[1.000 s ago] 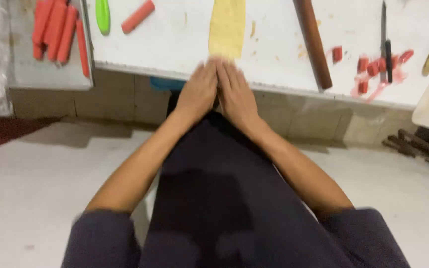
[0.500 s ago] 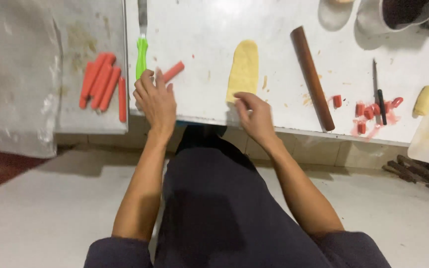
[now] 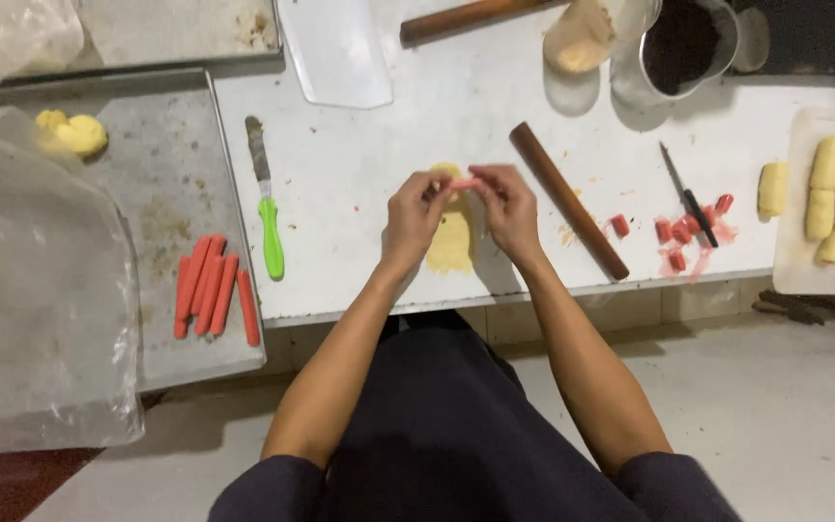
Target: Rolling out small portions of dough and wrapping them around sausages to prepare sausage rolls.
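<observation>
White table w/ yellow dough sheet, rolling pin, green-handled knife, metal tray, red bits

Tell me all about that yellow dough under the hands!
The dough is a flat, pale yellow oval, soft-looking and rolled thin. It lies on the white table near the front edge, left of the rolling pin. The left hand and right hand hide its top while holding a pink stick above it.
</observation>
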